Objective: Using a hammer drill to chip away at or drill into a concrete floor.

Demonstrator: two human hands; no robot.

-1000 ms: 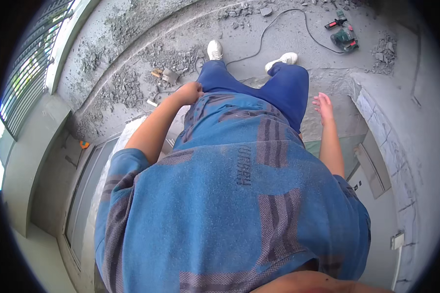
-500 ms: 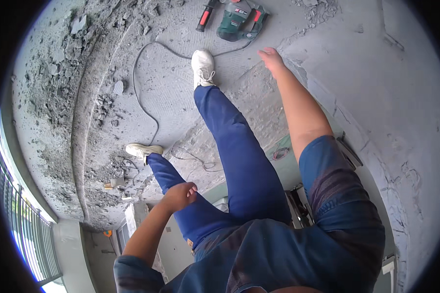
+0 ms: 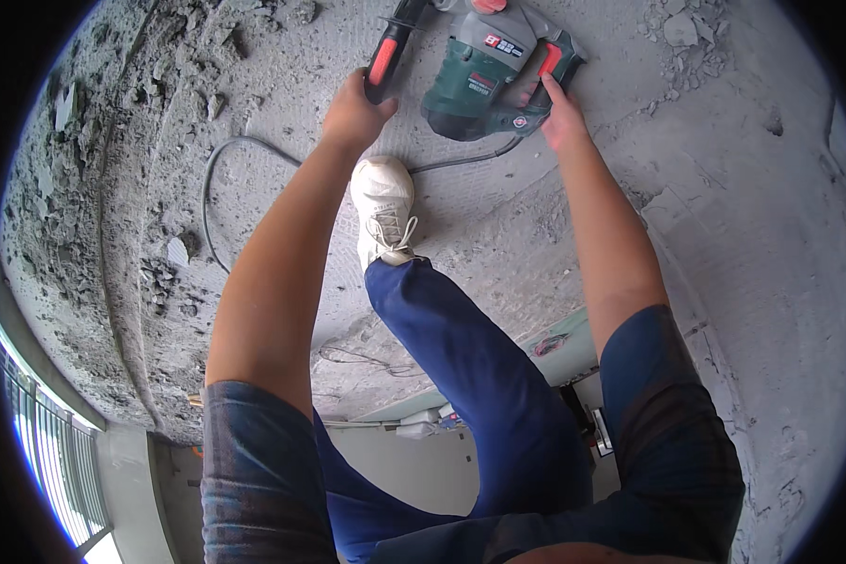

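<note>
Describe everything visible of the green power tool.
The power tool looks dark green and grey, apparently plastic, with a looped rear handle, a red trigger and a black and red side handle. It seems to rest on the dusty floor, partly cut off by the picture's upper edge. A grey cable leaves its rear end. The right hand wraps the rear handle; the left hand is at the side handle's lower end, its grip unclear.

Drill betw. L hand & R hand, ahead of shoe, w/ rubble on floor to L.
</note>
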